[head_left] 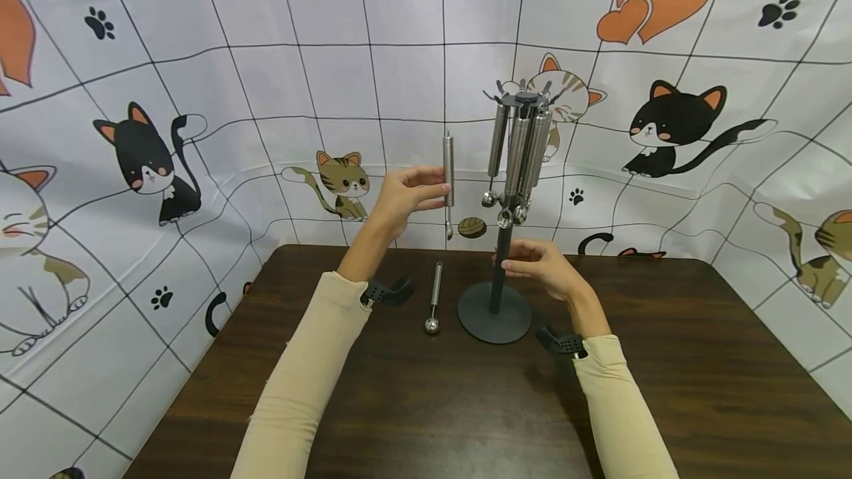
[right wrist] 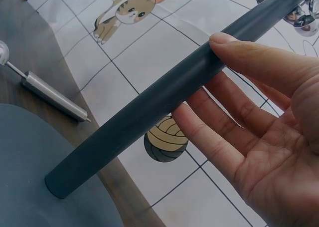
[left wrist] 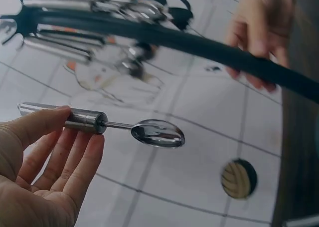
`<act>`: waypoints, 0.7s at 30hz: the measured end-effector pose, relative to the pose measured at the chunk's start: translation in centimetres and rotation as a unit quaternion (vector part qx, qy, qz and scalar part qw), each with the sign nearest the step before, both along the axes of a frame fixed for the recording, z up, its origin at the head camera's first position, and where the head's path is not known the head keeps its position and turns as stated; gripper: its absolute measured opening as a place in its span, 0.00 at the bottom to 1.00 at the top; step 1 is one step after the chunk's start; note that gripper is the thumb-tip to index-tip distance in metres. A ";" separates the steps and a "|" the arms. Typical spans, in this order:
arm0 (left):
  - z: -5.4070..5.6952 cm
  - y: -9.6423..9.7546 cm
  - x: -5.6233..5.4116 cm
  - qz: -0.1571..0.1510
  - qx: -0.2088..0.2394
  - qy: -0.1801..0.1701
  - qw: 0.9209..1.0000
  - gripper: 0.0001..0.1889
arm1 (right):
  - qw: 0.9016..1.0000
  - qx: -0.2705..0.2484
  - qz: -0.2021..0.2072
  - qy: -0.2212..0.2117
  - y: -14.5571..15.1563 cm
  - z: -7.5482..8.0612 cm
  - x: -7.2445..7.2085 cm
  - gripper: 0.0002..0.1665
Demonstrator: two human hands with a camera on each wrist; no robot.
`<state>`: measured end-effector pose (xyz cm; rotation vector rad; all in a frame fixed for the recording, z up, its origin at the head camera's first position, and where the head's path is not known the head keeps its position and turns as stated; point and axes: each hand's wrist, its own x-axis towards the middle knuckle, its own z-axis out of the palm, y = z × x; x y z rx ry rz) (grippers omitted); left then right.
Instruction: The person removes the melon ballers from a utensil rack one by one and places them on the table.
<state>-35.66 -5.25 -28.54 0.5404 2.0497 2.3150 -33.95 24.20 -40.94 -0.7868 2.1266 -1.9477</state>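
**Polished steel utensil with an oval bowl [head_left: 449,172] held upright beside a dark grey, round-based stand [head_left: 498,288]**

The utensil hangs bowl-down in the air, its cylindrical handle pinched by the left hand [head_left: 418,194]; a thin neck joins handle to bowl. The stand rises upright from a flat disc on the dark brown wood-grain surface [head_left: 506,405], its slim pole gripped below the load by the right hand [head_left: 542,266]. Curved prongs at its top carry several silvery metal utensils [head_left: 521,154], handles up, ends down, clustered close together. A silvery round-bowled scoop [head_left: 435,288] lies just left of the disc, apart from it, handle pointing away.
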 end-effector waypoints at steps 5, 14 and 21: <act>-2.8 -1.0 -0.5 0.005 -0.023 -0.038 0.999 0.21 | 1.000 0.007 -0.008 -0.006 0.0 -0.2 0.0 0.21; -7.7 -2.5 -1.4 -0.001 -0.084 -0.089 0.992 0.23 | 1.000 0.003 -0.012 -0.016 -0.2 0.1 -0.1 0.20; -10.1 -3.4 -1.4 -0.003 -0.121 -0.112 0.986 0.21 | 1.000 -0.002 -0.002 -0.011 0.0 0.2 -0.3 0.22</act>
